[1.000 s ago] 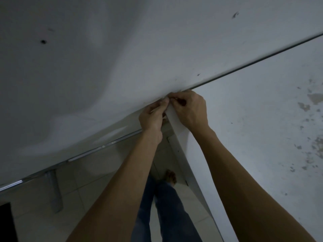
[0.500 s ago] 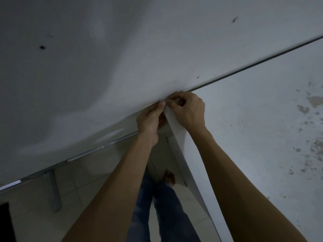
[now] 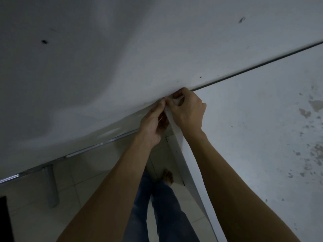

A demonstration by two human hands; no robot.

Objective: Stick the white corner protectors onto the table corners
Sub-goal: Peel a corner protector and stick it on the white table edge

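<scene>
White tabletops meet where both hands, left and right, pinch a corner protector.

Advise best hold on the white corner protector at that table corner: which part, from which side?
Likely pinch its two flanks where they wrap the table corner, one hand per side. The left hand comes from the open floor side, the right hand from over the tabletop, fingers curled at the tip. The white corner protector is mostly hidden by the fingers, so its shape is unclear.

Dim, greyish light; soft shadows darken the upper left; edges seem bowed by the wide lens.
</scene>
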